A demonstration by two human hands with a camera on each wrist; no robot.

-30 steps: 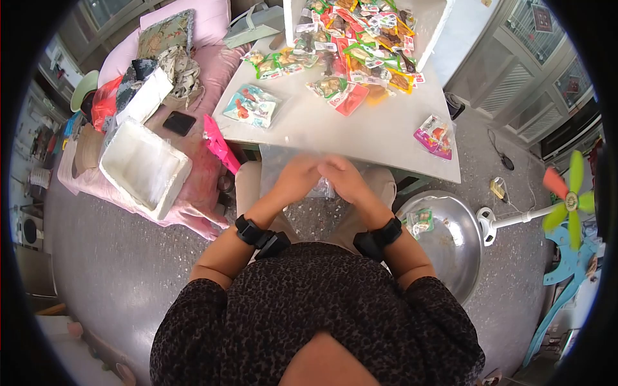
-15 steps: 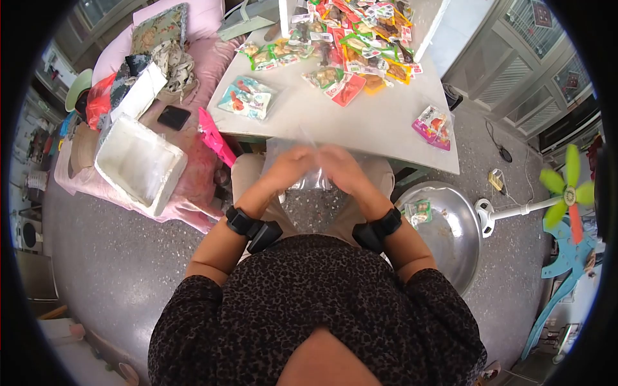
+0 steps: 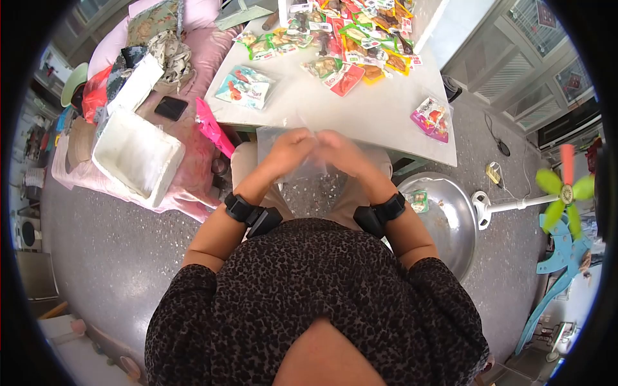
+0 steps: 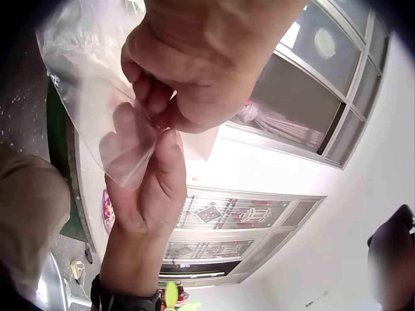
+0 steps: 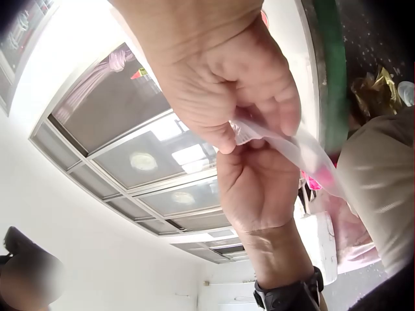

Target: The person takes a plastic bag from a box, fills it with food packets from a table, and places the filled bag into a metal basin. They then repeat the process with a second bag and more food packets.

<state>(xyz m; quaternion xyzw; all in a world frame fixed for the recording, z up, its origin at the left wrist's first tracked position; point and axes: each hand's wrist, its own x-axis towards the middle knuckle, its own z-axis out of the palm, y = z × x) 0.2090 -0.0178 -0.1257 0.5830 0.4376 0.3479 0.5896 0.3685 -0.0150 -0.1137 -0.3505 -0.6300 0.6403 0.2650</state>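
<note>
Both hands are close together over the lap, at the table's front edge. My left hand [image 3: 290, 152] pinches the edge of a clear plastic bag [image 4: 84, 78] with curled fingers. The right hand [image 3: 346, 156] holds the same edge, its fingers showing through the film in the left wrist view and its thumb on the near side. In the right wrist view a fold of the film runs out between the two hands. The bag looks flat, its lower part hanging over the knees.
The white table [image 3: 309, 109] bears a heap of colourful snack packets [image 3: 344, 80], a blue-white packet [image 3: 244, 87] and a purple packet [image 3: 430, 121]. A metal basin [image 3: 460, 222] holds a green packet [image 3: 419, 201]. Left are a foam box [image 3: 138, 154] and a phone [image 3: 171, 108]; right, a fan [image 3: 567, 194].
The hands shift slightly forward toward the table and work at the bag's edge, blurred. More of the bag shows spread beside the left hand. The head view tilts a little; the fan blades turn.
</note>
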